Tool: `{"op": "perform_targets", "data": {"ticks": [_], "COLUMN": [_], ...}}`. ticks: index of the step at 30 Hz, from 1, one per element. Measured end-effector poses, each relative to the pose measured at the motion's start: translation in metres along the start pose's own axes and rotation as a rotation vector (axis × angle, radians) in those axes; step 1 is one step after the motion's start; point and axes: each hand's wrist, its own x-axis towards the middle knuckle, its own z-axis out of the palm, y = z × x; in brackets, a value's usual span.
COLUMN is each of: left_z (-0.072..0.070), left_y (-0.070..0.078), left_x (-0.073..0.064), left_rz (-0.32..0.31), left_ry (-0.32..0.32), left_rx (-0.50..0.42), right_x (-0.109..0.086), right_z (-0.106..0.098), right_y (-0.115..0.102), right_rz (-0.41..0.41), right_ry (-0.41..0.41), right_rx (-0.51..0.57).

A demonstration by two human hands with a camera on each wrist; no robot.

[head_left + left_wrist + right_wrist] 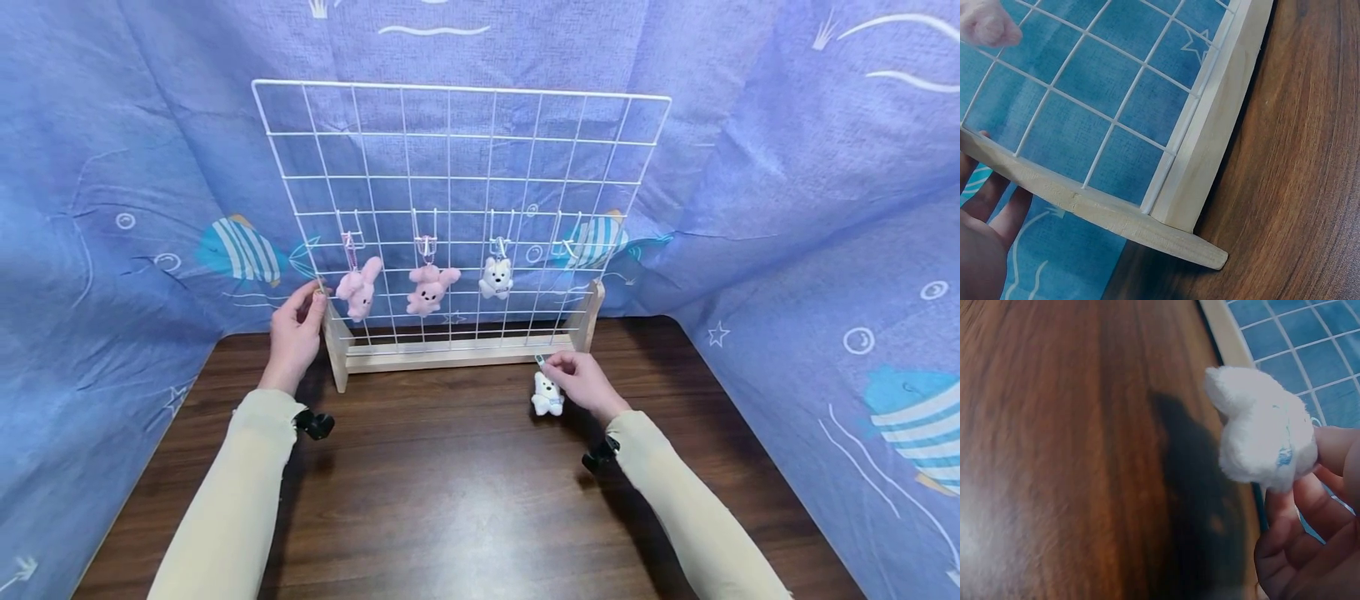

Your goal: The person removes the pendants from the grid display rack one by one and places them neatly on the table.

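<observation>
My right hand [583, 379] pinches a white plush bear keychain [548, 395] near its clip, holding it above the table in front of the rack. In the right wrist view the bear [1266, 428] shows a blue bow and hangs from my fingertips. My left hand [295, 333] grips the left wooden side post [335, 342] of a white wire grid rack [450, 179]; in the left wrist view its fingers [1013, 215] lie along the wood, the thumb out of sight. Two pink plush keychains [358, 290] and another white bear keychain [496, 277] hang from hooks on the grid.
At the grid's right a white hook [564, 247] carries no plush. The rack's wooden base bar [457, 354] stands toward the back of the dark wooden table [435, 483]. Blue fish-patterned cloth [750, 208] surrounds the table at the back and sides.
</observation>
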Motion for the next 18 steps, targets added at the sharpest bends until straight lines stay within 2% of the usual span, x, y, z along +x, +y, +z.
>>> {"op": "perform_targets", "data": {"ticks": [3, 11, 18], "left_z": [0.001, 0.001, 0.002], "left_y": [0.000, -0.001, -0.001], "left_x": [0.001, 0.001, 0.001], "left_rz": [-0.001, 0.009, -0.009], "left_ry": [0.001, 0.011, 0.003], "left_rx": [-0.002, -0.026, 0.006], "right_x": [-0.001, -0.003, -0.003], "right_z": [0.002, 0.001, -0.003], "right_y": [0.007, 0.018, 0.021], "right_rz": [0.035, 0.040, -0.010], "right_ry": [-0.033, -0.082, -0.127], "right_rx": [-0.021, -0.071, -0.152]}}
